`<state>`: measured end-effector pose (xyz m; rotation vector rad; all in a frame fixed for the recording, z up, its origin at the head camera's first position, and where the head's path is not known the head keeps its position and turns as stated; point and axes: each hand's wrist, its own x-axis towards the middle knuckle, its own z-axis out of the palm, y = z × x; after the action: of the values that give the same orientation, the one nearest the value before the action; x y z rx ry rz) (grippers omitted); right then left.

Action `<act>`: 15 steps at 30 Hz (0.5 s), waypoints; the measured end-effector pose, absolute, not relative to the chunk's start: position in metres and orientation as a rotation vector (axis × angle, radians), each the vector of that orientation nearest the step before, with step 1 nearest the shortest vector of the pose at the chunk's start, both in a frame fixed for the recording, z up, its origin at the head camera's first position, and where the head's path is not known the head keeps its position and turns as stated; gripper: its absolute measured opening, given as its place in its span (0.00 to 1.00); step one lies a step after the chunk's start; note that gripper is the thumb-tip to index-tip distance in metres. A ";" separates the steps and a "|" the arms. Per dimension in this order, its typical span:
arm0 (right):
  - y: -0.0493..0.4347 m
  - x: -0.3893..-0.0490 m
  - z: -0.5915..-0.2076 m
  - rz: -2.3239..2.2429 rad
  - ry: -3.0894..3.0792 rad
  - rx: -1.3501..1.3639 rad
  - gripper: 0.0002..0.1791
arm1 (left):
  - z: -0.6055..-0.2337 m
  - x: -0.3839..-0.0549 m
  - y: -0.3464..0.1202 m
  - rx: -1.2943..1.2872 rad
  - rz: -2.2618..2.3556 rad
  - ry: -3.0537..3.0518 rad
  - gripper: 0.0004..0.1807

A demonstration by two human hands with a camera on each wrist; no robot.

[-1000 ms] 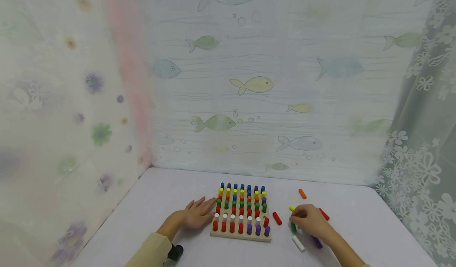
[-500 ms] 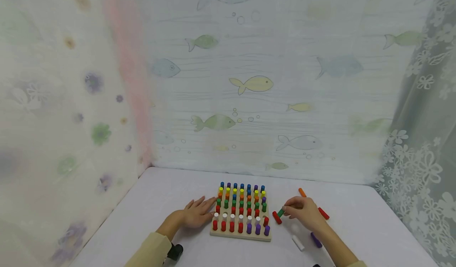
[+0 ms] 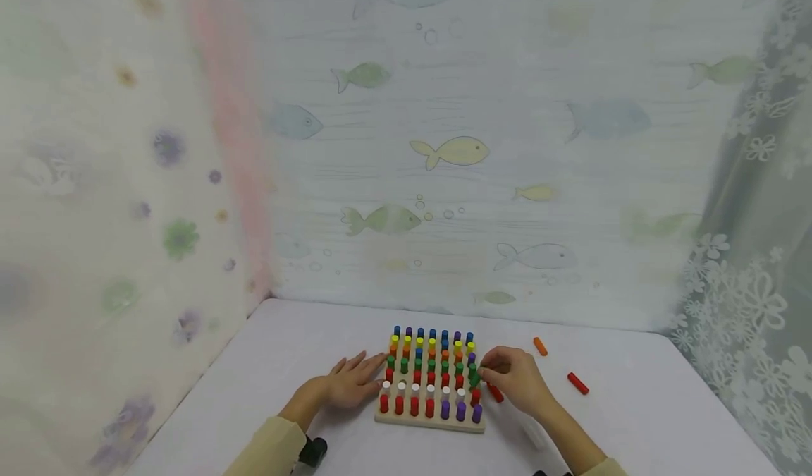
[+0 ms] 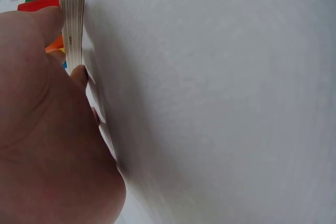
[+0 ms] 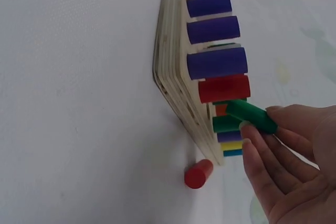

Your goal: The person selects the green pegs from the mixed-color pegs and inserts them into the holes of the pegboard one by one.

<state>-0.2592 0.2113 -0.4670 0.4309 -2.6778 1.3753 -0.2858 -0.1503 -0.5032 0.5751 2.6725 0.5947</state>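
Observation:
A wooden pegboard [image 3: 430, 424] bears rows of coloured pegs: blue, yellow, orange, green, red, white, with some purple ones among them. My right hand [image 3: 517, 379] pinches a green peg [image 5: 252, 115] between thumb and fingertips. That peg is tilted, at the board's right edge by the red row's end, above the red peg [image 5: 224, 88]; whether it touches the board I cannot tell. My left hand [image 3: 349, 386] lies with fingers spread at the board's left side. In the left wrist view, its fingers touch the board's edge [image 4: 72, 19].
A loose red peg [image 3: 495, 392] lies close to the board's right side, partly behind my right hand. Farther right are another red peg [image 3: 578, 383] and an orange peg [image 3: 540, 346]. A white peg [image 3: 533, 434] lies beside my right forearm. Patterned curtains stand behind the table.
My right hand has taken the green peg from the loose pegs on the right and carried it left to the board. The left hand has stayed in place.

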 end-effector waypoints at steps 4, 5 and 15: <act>0.210 -0.258 -0.467 1.343 -2.684 0.440 0.03 | -0.510 -0.292 -0.150 0.587 0.602 2.693 0.41; 0.209 -0.258 -0.468 1.337 -2.690 0.435 0.04 | -0.508 -0.291 -0.150 0.585 0.597 2.693 0.40; 0.207 -0.256 -0.474 1.340 -2.739 0.404 0.04 | -0.491 -0.279 -0.149 0.589 0.618 2.667 0.40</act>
<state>-0.2562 0.2066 -0.4741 0.4041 -2.7385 1.3398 -0.2789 -0.1491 -0.4912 0.5888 2.6673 0.6175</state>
